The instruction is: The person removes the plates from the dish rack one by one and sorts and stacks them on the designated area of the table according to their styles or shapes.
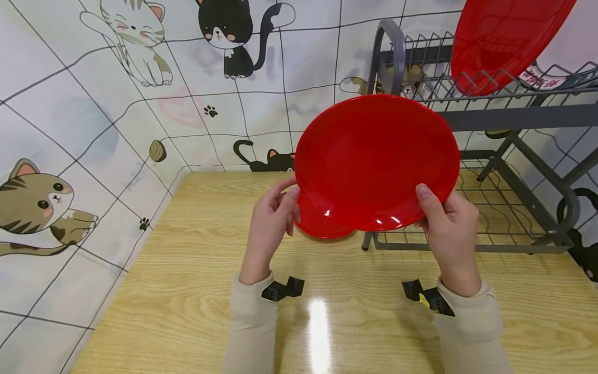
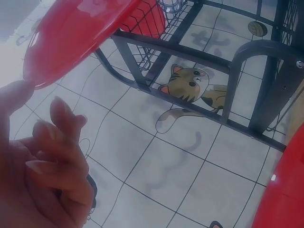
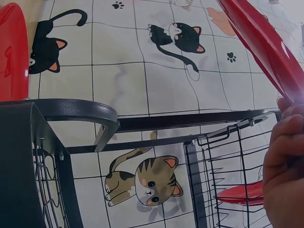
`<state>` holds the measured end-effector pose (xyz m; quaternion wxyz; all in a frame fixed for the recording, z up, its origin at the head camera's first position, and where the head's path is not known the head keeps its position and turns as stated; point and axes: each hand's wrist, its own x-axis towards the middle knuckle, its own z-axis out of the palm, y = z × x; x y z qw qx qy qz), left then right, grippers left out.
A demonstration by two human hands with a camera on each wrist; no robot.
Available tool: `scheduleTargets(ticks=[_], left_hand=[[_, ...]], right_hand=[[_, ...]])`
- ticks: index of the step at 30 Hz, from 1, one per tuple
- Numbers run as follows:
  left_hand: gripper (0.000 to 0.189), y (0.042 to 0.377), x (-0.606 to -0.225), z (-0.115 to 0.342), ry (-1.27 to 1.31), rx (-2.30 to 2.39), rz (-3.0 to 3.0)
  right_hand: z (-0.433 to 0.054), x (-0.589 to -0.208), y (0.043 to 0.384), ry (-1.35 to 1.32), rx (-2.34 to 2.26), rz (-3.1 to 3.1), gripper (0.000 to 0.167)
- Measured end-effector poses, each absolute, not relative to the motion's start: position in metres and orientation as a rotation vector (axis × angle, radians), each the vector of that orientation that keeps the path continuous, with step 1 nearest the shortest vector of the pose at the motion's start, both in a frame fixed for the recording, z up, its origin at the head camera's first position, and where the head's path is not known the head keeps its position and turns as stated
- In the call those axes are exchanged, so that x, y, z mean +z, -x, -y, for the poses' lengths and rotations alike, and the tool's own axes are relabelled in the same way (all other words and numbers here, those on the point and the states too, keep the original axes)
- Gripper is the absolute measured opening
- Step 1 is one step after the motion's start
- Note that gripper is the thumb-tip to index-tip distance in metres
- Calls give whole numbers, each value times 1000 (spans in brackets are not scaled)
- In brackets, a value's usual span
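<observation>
My right hand [image 1: 450, 228] grips a glossy red plate [image 1: 376, 161] by its lower right rim, thumb on the front face and fingers behind. The plate is held up, tilted toward the head camera. At its left rim is my left hand [image 1: 273, 221], one fingertip right at the edge and the other fingers loosely bent. In the left wrist view those fingers [image 2: 61, 156] hold nothing. Behind and below the raised plate, a second red plate [image 1: 322, 226] shows partly at the table, its upper part hidden.
A dark grey two-tier wire rack [image 1: 514, 119] stands at the right on the wooden table [image 1: 187, 291]. Another red plate [image 1: 504, 41] leans upright in its upper tier, beside a patterned item [image 1: 542, 78]. Cat-print walls [image 1: 210, 114] border the table at the back and left.
</observation>
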<state>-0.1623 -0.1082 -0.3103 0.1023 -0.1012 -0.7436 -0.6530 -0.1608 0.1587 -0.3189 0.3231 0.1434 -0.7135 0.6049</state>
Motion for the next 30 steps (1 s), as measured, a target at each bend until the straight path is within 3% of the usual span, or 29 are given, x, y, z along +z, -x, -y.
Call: scheduleTargets(ticks=[9, 24, 30], left_hand=[[43, 169, -323, 111, 304, -1886, 2176], [23, 158, -311, 106, 337, -1812, 2231], [25, 157, -309, 105, 326, -1787, 2287]], right_hand=[[-160, -320, 161, -401, 1565, 1893, 17], [-158, -321, 164, -444, 1509, 1918, 20], [-157, -321, 164, -452, 1475, 1936, 21]])
